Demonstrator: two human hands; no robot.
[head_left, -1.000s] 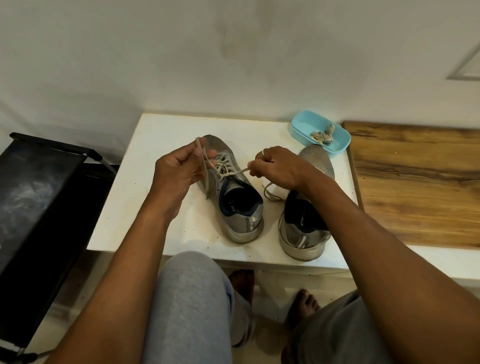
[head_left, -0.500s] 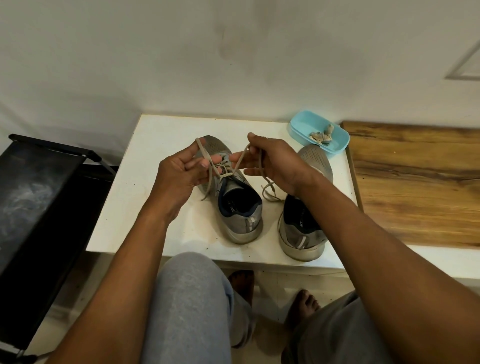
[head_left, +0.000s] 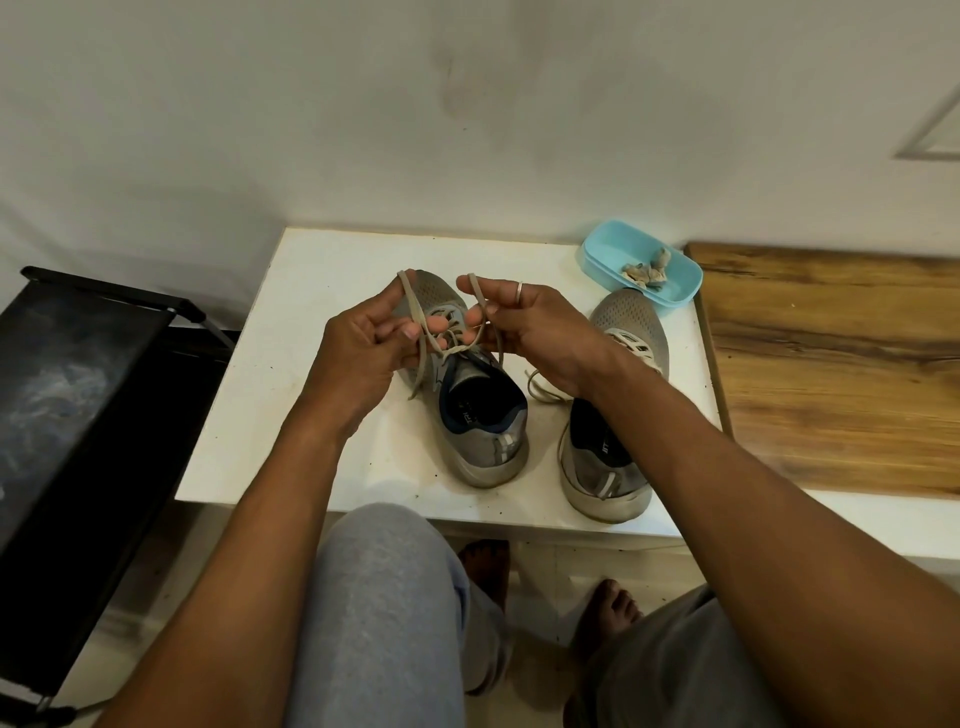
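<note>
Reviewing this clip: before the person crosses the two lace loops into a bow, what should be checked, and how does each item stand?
1. Left hand pinches the left loop: ok.
2. Right hand pinches the right loop: ok.
3. First knot is pulled snug: cannot tell.
4. Shoe stands flat on the table: ok.
5. Second shoe is tied: not ok, its loose lace lies on the table.
</note>
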